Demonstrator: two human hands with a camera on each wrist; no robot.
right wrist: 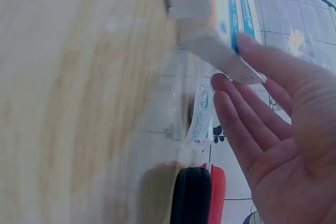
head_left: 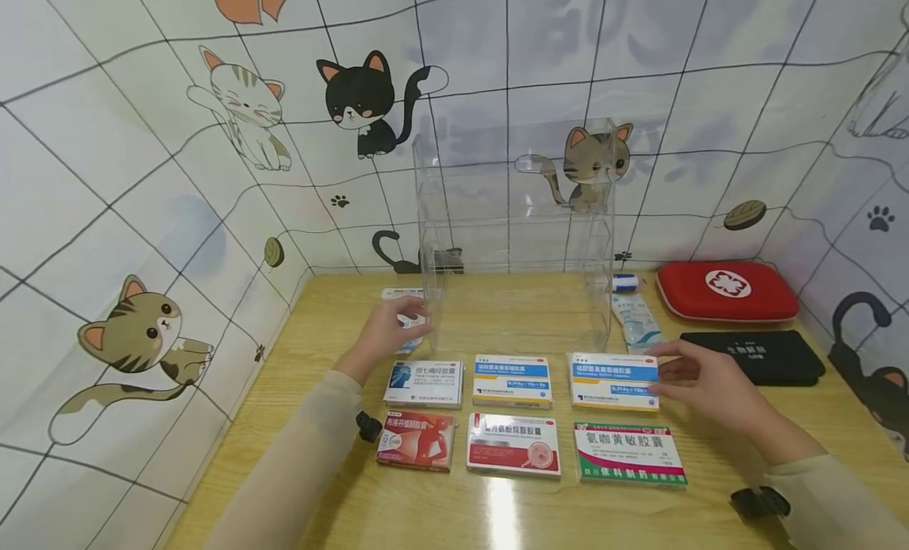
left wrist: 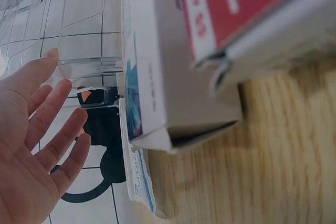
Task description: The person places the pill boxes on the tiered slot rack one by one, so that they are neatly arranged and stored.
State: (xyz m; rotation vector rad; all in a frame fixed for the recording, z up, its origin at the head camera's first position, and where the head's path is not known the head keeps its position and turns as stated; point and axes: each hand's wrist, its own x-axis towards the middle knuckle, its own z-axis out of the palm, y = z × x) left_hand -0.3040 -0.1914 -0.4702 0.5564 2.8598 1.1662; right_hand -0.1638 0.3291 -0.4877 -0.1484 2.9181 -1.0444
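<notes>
Right hand (head_left: 712,383) grip pinches the right end of a white-blue-yellow cardboard medicine box (head_left: 614,381), in front of the right side of the clear acrylic tiered rack (head_left: 514,220). Left hand (head_left: 382,331) grip is spread at rack's left edge; can't tell contact. Red hard-shell case (head_left: 756,301) sits on pale wood counter (head_left: 568,522), right of rack.

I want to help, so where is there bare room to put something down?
There's bare table in front of the near row of boxes, between the two sleeves, and left of the left hand, towards the wall. The back right is crowded: a packet, black case and red case sit beyond the right hand. Gaps between boxes are narrow.
</notes>
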